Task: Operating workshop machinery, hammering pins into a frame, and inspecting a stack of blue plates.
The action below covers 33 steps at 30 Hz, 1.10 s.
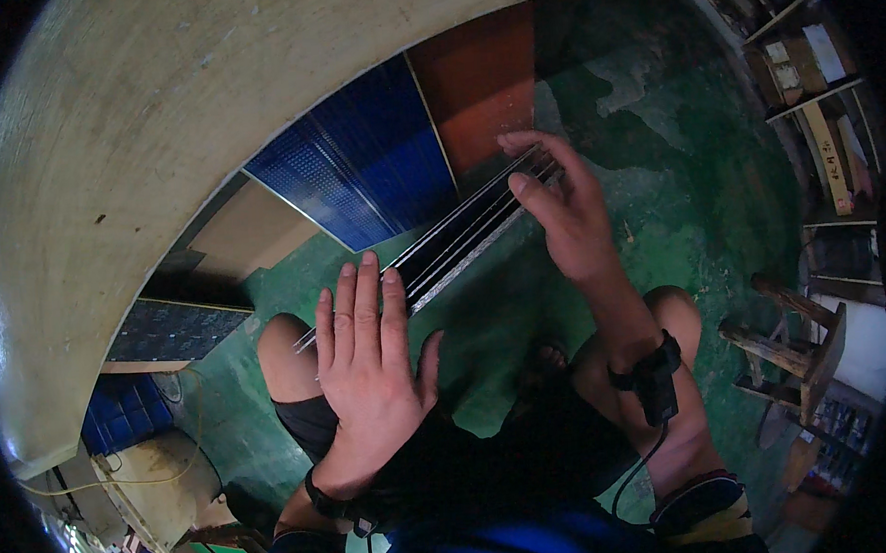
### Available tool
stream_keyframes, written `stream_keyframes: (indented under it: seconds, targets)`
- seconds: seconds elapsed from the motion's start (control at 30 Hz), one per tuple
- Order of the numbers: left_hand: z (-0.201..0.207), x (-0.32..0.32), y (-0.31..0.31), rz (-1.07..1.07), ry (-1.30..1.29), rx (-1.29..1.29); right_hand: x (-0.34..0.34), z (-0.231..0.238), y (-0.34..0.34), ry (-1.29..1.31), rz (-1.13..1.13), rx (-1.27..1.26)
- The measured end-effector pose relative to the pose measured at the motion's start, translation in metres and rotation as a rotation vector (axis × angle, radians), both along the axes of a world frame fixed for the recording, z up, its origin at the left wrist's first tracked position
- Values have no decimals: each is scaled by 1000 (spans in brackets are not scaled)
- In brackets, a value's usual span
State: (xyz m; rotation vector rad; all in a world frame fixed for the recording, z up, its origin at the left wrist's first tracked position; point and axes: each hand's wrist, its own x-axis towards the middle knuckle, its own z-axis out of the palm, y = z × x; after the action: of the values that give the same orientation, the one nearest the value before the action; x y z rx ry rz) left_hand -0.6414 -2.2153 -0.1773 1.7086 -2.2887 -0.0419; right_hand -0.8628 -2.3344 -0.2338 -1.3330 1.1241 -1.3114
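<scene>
A bundle of several long, thin strips or sheets with shiny silvery edges [471,233] slants across in front of me, rising to the right, with dark gaps between the edges. I cannot make out their exact kind. My right hand [576,224] grips the upper right end, thumb on the near side and fingers bent around the far side. Toward the lower left end, my left hand [368,366] lies flat against the bundle, its fingers stretched out and its thumb apart. Part of that end is hidden behind the left fingers.
A pale, curved tabletop [134,112] spans the upper left. Beneath it stand a blue dotted panel [356,146] and a reddish-brown board [478,84]. A wooden stool [818,362] and cluttered shelves [815,107] are on the right; a blue crate [125,413] is at the left.
</scene>
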Motion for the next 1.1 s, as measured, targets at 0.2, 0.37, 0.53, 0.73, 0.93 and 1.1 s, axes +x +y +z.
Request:
stream_keyframes:
  seconds: [0.2,0.37,0.53,0.73,0.93,1.1]
  targets:
    - [-1,0,2,0,6,-7,2,0,1,9,-4,-8]
    - [-3,0,2,-7,15,-15,1,0,0,37,-20,-13]
    - [1,-1,3,5,26,-15,2,7,1,-84,11,53]
    - [6,-2,-1,18,13,4,-1,3,-1,-40,39,49]
    - [5,-4,0,12,15,0,1,-2,0,-62,10,6]
    - [3,-4,1,6,19,-1,1,-1,1,-90,16,45]
